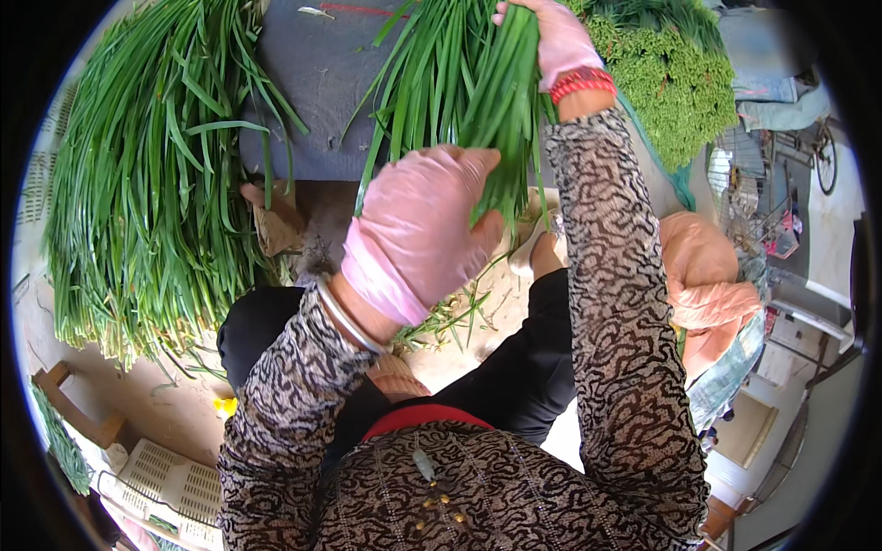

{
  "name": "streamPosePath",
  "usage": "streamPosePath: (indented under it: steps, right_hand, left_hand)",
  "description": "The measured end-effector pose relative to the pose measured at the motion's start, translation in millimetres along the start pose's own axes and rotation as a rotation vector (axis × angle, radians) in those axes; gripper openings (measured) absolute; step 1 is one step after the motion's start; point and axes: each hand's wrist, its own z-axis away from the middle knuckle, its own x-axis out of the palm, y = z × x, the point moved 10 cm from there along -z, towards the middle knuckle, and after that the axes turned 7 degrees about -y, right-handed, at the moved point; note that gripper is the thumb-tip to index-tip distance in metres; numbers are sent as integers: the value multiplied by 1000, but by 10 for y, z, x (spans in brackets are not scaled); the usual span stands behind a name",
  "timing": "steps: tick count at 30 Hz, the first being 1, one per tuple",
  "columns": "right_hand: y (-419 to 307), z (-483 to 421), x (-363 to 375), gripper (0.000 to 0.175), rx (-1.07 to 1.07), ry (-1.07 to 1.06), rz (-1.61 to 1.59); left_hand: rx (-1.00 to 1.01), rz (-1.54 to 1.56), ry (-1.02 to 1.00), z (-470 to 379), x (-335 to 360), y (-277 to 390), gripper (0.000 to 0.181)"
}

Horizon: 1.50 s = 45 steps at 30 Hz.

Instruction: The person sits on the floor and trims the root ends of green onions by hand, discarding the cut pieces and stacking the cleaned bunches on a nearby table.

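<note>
My right hand [561,41], in a thin pink glove with red beaded strands at the wrist, grips a bunch of long flat green leaves, probably garlic chives [499,89], at the top of the view. The bunch hangs down past the edge of a dark board [310,89]. My left hand [427,227], also gloved in pink, is over the lower leaves, thumb and forefinger apart. Its other fingers are hidden, so whether it pinches any leaves cannot be seen. More loose leaves [427,76] lie beside the held bunch.
A large heap of similar green leaves [158,172] lies at the left, pale stem ends towards me. Green budded stalks [661,82] are piled at the upper right. Leaf scraps [462,317] litter the floor between my legs. A pale slotted crate [169,482] stands lower left.
</note>
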Motion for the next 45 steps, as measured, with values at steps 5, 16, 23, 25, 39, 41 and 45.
streamPosePath:
  steps: [5,16,23,25,39,41,45]
  right_hand:
    - [102,-348,20,47,-296,274,719]
    - [-93,-97,280,81,-163,420,1186]
    - [-203,65,271,97,-179,510,1376]
    - [-233,122,229,91,-223,583,1461]
    - [-325,351,448,83,-342,416,1439]
    - [-378,378,438,78,-323,413,1376]
    - [-394,615,163,56,-612,282,810]
  left_hand:
    - [-81,-98,-146,36,173,68,46]
    - [-38,-140,-192,19,233,79,42]
    - [29,-132,-160,-41,269,78,40]
    - [49,-145,-169,-59,291,90,38]
    - [42,-133,-179,-88,314,13,31]
    - [26,-113,-203,-101,332,20,29]
    - [-28,-87,-398,-110,442,14,26]
